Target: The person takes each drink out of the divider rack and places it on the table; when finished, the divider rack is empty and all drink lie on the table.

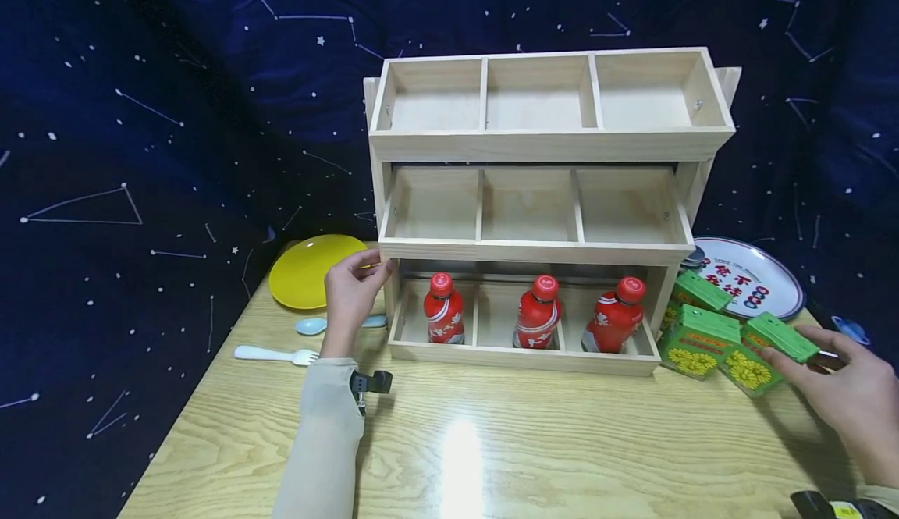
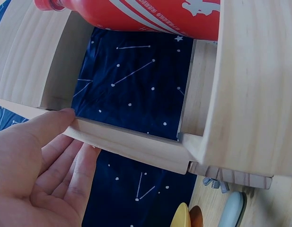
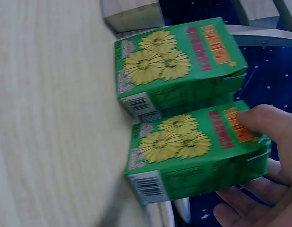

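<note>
My left hand (image 1: 351, 289) is at the left side of a three-tier wooden shelf (image 1: 548, 144). In the left wrist view its thumb and fingers pinch the wooden side post (image 2: 131, 139). At the right, my right hand (image 1: 853, 394) grips a green drink carton (image 3: 183, 151) with yellow flowers by its top end. Beside that carton stands a second green carton (image 1: 698, 339), with another carton (image 1: 698, 291) behind it. Three red bottles stand upright in the bottom tier: a left bottle (image 1: 444, 312), a middle bottle (image 1: 538, 316) and a right bottle (image 1: 614, 320).
The upper two tiers have three compartments each. Left of the shelf lie a yellow plate (image 1: 309, 269), a light blue spoon (image 1: 311, 325) and a white fork (image 1: 270, 354) on the wooden table (image 1: 562, 441). A white plate (image 1: 765, 269) with red characters sits behind the cartons. A starry dark-blue cloth (image 1: 175, 74) hangs behind.
</note>
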Tool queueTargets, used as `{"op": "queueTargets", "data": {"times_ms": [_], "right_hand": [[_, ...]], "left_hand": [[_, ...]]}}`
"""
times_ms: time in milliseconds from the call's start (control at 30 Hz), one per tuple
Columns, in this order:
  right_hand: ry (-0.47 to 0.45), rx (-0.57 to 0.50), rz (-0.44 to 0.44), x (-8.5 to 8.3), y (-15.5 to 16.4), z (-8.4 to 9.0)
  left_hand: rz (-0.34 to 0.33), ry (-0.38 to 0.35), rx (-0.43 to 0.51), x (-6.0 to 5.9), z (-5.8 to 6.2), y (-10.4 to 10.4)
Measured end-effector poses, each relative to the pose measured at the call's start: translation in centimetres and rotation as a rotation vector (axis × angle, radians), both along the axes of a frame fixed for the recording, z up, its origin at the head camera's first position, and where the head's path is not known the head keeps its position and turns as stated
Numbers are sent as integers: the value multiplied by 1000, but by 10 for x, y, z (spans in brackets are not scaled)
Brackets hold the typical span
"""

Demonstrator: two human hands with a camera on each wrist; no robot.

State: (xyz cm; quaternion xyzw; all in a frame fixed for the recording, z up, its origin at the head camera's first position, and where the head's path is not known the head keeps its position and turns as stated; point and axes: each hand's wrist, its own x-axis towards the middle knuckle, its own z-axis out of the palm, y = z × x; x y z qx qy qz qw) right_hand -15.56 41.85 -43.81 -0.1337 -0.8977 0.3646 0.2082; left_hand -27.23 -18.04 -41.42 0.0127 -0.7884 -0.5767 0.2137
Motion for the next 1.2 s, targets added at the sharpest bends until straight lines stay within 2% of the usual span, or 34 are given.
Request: {"op": "queueTargets", "data": {"times_ms": [67, 200, 300, 400, 533, 667, 733, 967, 1200], "right_hand": [[42, -61, 40, 3, 0, 5], [186, -187, 122, 7, -5, 18], [270, -202, 153, 9, -13, 28], [308, -193, 184, 10, -23, 38], [284, -135, 198, 14, -40, 50], [158, -26, 145, 19, -60, 59], [108, 13, 148, 20, -69, 63], [128, -8, 337, 5, -100, 65], [150, 20, 443, -16, -129, 59]], "left_hand": [[-1, 1, 0, 0, 0, 0], [1, -5, -12, -1, 0, 1], [8, -17, -29, -1, 1, 1], [12, -20, -36, -1, 2, 1], [9, -20, -31, -2, 2, 2], [3, -28, -31, -2, 3, 3], [0, -26, -28, -2, 3, 4], [-7, -13, -2, -2, -1, 1], [1, -6, -4, 0, -1, -1]]}}
